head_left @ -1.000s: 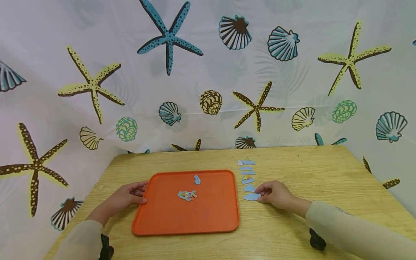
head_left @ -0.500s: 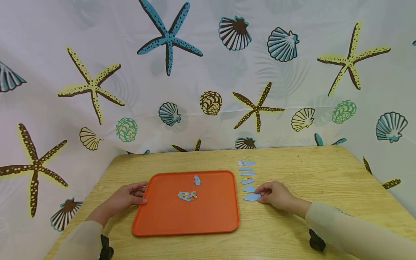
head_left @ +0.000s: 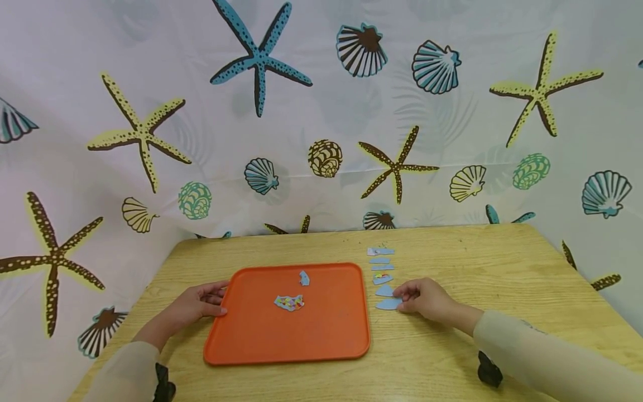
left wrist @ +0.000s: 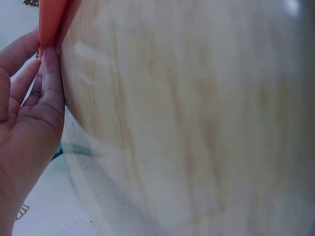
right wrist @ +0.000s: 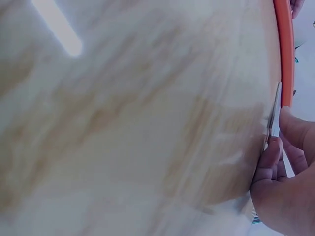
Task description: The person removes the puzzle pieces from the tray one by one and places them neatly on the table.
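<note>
An orange tray (head_left: 321,329) lies on the wooden table. My left hand (head_left: 198,301) holds its left rim, thumb on the edge; in the left wrist view the fingers of the left hand (left wrist: 34,93) meet the tray's side. On the tray are a multicoloured paper piece (head_left: 289,302) and a small light-blue one (head_left: 305,278). To the right of the tray, my right hand (head_left: 427,300) pinches the pointed end of a flat light-blue paper piece (head_left: 388,304). In the right wrist view that piece (right wrist: 273,110) shows as a thin edge by the thumb.
More flat pieces stand in a column beyond the right hand: a light-blue one (head_left: 384,291), one with coloured patches (head_left: 382,278), two narrow strips (head_left: 383,267) and a printed strip (head_left: 380,252). A curtain with starfish and shells (head_left: 321,212) hangs behind the table (head_left: 477,262).
</note>
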The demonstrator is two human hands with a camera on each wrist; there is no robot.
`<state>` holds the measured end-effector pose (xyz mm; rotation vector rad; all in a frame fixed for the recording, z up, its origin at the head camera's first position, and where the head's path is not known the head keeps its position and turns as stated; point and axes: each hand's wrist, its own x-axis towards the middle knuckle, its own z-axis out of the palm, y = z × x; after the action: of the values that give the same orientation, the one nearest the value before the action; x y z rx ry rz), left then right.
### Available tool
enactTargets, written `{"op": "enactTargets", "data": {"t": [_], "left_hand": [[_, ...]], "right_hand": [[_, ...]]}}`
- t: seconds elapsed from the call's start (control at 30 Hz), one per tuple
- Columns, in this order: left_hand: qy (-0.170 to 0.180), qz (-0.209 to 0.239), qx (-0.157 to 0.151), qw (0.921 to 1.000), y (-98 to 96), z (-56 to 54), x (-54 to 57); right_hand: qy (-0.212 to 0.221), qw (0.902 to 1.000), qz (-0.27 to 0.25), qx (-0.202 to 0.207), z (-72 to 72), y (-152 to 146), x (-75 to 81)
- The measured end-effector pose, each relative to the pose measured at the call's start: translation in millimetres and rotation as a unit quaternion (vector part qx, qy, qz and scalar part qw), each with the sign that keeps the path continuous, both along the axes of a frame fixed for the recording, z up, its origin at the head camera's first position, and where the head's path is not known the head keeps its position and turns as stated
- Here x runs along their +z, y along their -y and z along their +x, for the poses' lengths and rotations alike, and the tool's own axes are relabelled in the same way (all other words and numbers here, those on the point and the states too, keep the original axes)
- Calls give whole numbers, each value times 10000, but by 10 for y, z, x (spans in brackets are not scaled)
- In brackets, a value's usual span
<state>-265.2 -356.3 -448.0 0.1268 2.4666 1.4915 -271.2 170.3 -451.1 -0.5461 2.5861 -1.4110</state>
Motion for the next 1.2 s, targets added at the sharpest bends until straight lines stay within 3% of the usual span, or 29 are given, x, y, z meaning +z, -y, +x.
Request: {"op": "enactTargets", "data": {"t": [0.2,0.53,0.93,1.2], "left_hand": [[36,-69,7,10000,-1,11,-2],[2,-6,6,10000,22,3,-12],[-38,10,15,10000,-1,3,-21],[-66,196,-65,9998,21,12,-36]], "right_hand": [[264,9993,-246,9,10,15,45],[170,9986,-491,21,4,139,97],[147,9934,-1094,322,81,471,153],[264,9922,-1103,513,62,783,163]]}}
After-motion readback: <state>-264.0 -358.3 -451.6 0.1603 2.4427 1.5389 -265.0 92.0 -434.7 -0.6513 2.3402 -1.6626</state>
